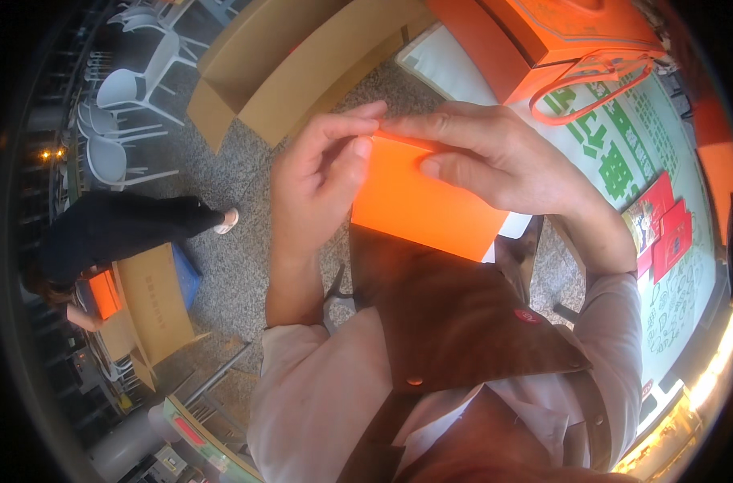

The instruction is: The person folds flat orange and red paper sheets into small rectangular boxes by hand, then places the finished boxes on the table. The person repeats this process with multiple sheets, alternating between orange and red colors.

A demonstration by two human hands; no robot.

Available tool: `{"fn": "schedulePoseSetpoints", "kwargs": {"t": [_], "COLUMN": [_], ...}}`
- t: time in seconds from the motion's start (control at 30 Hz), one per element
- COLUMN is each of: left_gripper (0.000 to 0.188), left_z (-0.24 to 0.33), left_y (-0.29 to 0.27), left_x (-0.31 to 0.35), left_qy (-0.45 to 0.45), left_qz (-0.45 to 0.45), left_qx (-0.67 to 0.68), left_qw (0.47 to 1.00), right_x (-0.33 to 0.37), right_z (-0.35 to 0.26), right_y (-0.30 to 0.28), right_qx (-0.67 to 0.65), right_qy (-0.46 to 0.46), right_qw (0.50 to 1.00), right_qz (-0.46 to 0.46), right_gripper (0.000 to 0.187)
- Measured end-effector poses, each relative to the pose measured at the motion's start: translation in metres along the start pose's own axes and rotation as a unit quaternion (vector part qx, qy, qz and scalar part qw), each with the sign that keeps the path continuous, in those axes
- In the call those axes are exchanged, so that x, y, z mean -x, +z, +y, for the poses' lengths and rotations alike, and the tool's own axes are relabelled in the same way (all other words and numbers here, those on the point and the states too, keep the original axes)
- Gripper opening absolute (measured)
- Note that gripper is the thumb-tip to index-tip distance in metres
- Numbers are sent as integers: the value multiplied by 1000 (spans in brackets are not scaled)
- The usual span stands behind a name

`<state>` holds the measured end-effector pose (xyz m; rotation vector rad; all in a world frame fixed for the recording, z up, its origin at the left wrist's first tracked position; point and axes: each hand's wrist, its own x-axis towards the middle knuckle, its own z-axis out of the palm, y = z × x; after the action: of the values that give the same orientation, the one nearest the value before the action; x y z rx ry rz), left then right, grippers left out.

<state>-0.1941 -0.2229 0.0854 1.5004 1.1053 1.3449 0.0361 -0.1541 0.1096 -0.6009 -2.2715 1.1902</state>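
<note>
A bright orange cardboard box [423,201] is held in front of my brown apron. My left hand [322,173] grips its upper left corner, the thumb on the front face and the fingers bent over the top edge. Across the top lies my right hand [479,153], its fingers reaching toward the left fingertips and its thumb resting on the orange face. Some white shows at the box's lower right edge. The far side of the box is hidden from me.
A large open cardboard carton [302,72] stands ahead. To the right, a table [681,266] with green print bears an orange case [576,40] with a looped handle and red packets [668,229]. White chairs [133,88] and a person [117,233] bending over another carton [153,302] are at left.
</note>
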Motion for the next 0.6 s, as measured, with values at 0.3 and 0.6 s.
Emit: {"fn": "schedulePoseSetpoints", "kwargs": {"t": [0.3,0.6], "left_gripper": [27,41], "left_z": [-15,-23], "left_y": [18,15], "left_x": [6,18], "left_qy": [-14,-4], "left_qz": [83,43], "left_qx": [-28,-34], "left_qw": [996,998], "right_x": [0,0], "right_z": [16,17], "right_y": [13,18], "right_qx": [17,-23], "right_qy": [-12,2], "right_qw": [999,998], "right_qz": [37,57], "right_gripper": [39,36]}}
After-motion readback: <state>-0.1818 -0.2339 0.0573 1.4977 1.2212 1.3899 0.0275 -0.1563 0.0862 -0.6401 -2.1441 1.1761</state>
